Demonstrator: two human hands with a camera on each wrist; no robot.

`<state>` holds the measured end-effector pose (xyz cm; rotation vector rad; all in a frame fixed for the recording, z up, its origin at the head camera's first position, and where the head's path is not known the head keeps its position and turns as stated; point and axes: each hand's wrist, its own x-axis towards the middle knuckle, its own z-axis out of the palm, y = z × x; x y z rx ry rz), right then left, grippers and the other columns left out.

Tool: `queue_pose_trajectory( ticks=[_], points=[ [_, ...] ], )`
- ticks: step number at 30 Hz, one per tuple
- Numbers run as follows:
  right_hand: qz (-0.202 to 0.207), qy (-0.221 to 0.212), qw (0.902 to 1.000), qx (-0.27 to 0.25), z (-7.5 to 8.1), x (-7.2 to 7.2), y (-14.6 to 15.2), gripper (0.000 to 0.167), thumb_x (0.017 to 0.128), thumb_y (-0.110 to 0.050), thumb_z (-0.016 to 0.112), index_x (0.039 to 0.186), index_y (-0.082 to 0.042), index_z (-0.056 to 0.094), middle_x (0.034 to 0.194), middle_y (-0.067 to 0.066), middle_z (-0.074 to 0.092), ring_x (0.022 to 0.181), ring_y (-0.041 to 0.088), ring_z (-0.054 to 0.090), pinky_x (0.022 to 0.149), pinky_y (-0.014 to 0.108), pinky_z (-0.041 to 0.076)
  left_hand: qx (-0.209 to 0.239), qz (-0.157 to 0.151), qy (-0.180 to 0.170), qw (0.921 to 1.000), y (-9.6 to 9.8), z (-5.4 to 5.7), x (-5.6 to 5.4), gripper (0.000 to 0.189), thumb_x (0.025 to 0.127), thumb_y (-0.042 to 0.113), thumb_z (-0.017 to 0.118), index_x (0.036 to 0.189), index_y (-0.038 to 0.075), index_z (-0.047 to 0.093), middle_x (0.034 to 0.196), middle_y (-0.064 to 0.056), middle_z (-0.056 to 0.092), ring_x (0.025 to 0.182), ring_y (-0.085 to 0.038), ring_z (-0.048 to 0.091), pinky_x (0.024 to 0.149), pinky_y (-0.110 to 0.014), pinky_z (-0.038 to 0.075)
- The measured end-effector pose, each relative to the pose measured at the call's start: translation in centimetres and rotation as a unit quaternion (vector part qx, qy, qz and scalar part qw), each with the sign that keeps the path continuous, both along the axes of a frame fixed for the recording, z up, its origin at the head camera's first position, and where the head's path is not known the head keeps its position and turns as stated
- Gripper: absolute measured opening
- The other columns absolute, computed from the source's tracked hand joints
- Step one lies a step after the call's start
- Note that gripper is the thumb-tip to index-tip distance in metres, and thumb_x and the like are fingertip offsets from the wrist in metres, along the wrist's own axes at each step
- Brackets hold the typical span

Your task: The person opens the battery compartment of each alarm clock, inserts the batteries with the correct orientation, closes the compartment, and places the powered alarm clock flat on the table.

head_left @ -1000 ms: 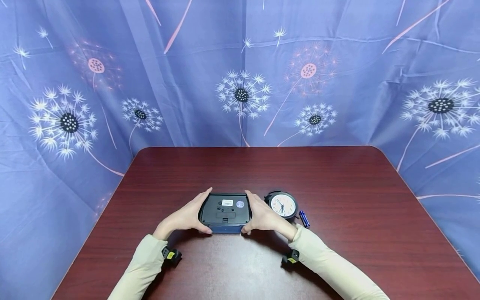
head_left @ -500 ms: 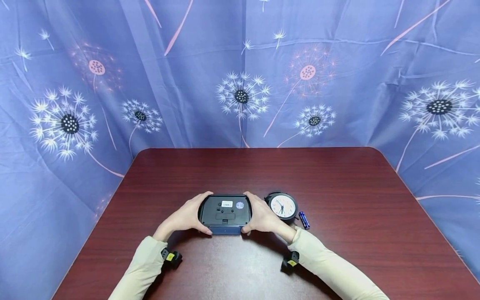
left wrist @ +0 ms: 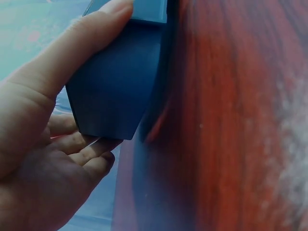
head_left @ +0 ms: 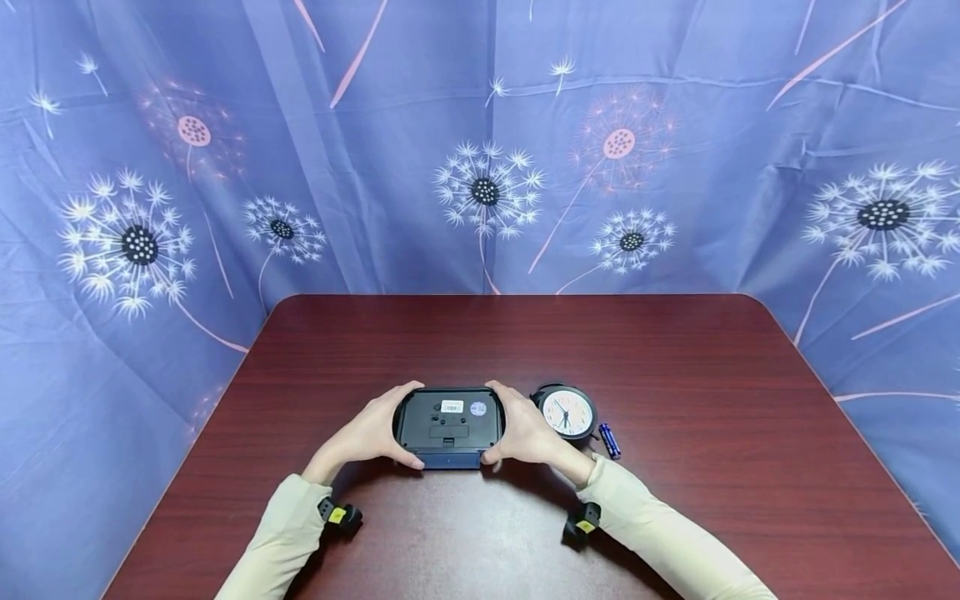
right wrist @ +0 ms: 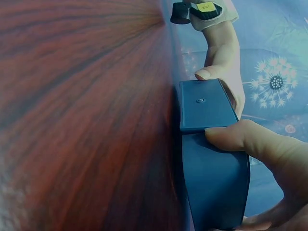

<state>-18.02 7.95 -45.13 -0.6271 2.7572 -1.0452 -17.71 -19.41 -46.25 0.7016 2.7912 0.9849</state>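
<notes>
Black-and-blue plastic-looking device (head_left: pixel 448 420): near middle of table (head_left: pixel 480 533), labelled face up; contact with tabletop unclear. Left hand (head_left: pixel 367 429) and right hand (head_left: pixel 525 429) each clamped round one end, thumb on near edge. Likely light, rigid; smooth casing may slip, inner parts probably fragile. Best hold: both ends, clear of small panel (head_left: pixel 448 432). Clock (head_left: pixel 567 414) just beside right hand; blue batteries (head_left: pixel 610 441) beyond clock.
</notes>
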Motion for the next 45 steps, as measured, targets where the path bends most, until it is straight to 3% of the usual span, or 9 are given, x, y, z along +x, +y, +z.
queue_pose_trajectory(
  ticks=[14,27,45],
  points=[
    [0.003,-0.017,0.9998,-0.007,0.6,0.3,0.4,0.111,0.048,-0.016,0.094,0.144,-0.002,0.039,0.140,0.021,0.051,0.128,0.037,0.048,0.105,0.051,0.041,0.015,-0.002,0.011,0.9998,0.1,-0.1,0.1,0.115,0.049,0.049,0.093,0.142,0.007,0.039,0.132,-0.009,0.054,0.115,-0.025,0.053,0.095,-0.048,0.045],
    [0.001,-0.019,0.9998,-0.005,1.1,0.5,0.7,0.112,0.047,-0.018,0.094,0.144,-0.003,0.039,0.145,0.018,0.047,0.136,0.040,0.040,0.110,0.052,0.034,0.044,-0.006,0.014,0.9989,0.2,0.0,0.3,0.113,0.048,0.046,0.094,0.141,0.009,0.041,0.129,-0.005,0.055,0.113,-0.021,0.053,0.096,-0.045,0.044],
    [0.008,-0.014,0.9999,-0.005,0.8,0.6,0.9,0.111,0.047,-0.018,0.093,0.143,-0.002,0.040,0.137,0.021,0.052,0.125,0.034,0.051,0.102,0.050,0.043,0.056,-0.007,0.008,0.9984,0.3,-0.5,0.4,0.113,0.049,0.047,0.094,0.141,0.008,0.041,0.126,-0.004,0.054,0.111,-0.018,0.052,0.095,-0.043,0.045]
  ],
)
